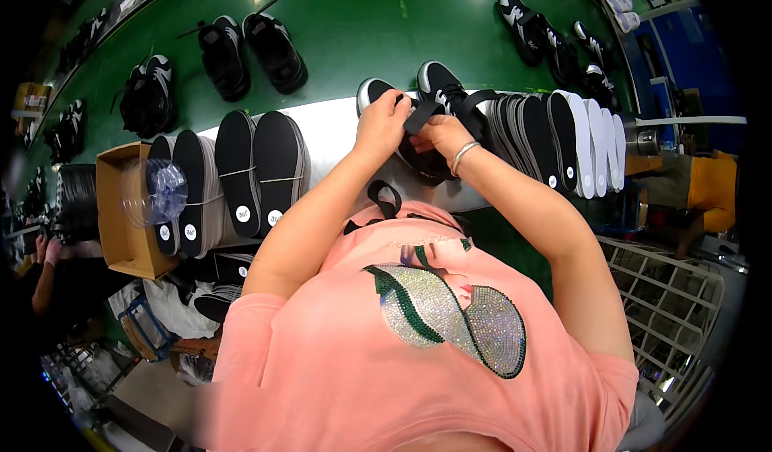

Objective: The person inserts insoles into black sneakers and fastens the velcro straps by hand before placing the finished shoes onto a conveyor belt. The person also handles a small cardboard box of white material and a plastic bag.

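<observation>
In front of my chest a black sneaker [372, 92] with a silver-white toe lies under my two hands, its body largely covered by them. My left hand [384, 124] is closed in a pinch over its upper, near a flat black strap [423, 117]. The fingers of my right hand [442, 137] are closed on that strap from the right; a bracelet circles the wrist. Just right of it rests a matching sneaker [439, 80], toe pointing away, with another black strap across its opening. A black loop [384, 199] stands close to my pink shirt.
Banded stacks of black insoles [277, 166] stand left, beside a cardboard box [133, 239] with clear plastic pieces [165, 191]. Black insoles [521, 134] and white insoles [597, 142] line the right. Several sneakers [225, 56] sit on the green surface [354, 22]. A white wire rack [663, 299] is lower right.
</observation>
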